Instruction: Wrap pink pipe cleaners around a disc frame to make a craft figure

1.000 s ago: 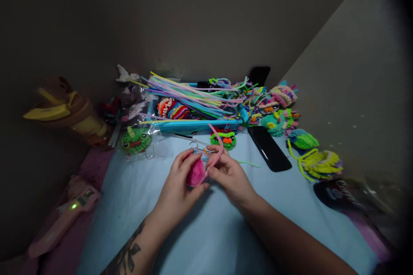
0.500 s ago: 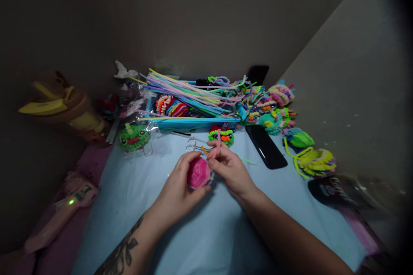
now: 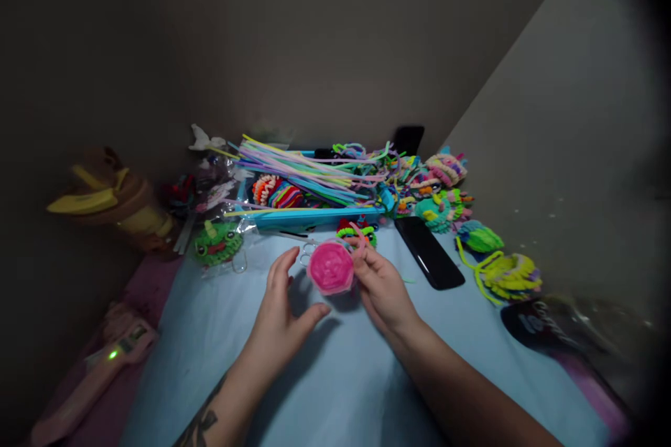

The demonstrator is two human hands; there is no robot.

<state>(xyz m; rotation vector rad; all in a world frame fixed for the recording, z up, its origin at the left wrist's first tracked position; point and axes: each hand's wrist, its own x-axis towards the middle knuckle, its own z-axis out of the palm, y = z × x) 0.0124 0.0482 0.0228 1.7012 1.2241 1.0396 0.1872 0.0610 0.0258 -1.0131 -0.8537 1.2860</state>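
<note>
A round pink coil of pipe cleaner [image 3: 330,267] hangs above the blue cloth, its spiral side facing me. My right hand [image 3: 381,286] grips its right edge between thumb and fingers, and a loose pink end sticks up there. Just left of the coil, my left hand [image 3: 287,307] is open, thumb and fingers apart, not touching it. Behind the coil sit a green and red pipe-cleaner figure [image 3: 368,235] and scissors [image 3: 305,256], both partly hidden.
A blue tray [image 3: 314,218] at the back holds many pipe cleaners [image 3: 304,167]. Right of centre lies a black phone [image 3: 430,253]. Yellow-green pieces [image 3: 509,277] lie farther right. A bagged green figure [image 3: 217,243] and a pink glue gun [image 3: 99,370] are at left.
My left hand has let go of the pink coil and drawn back to the left. The coil is now held by my right hand alone. The camera view has tilted slightly upward.
</note>
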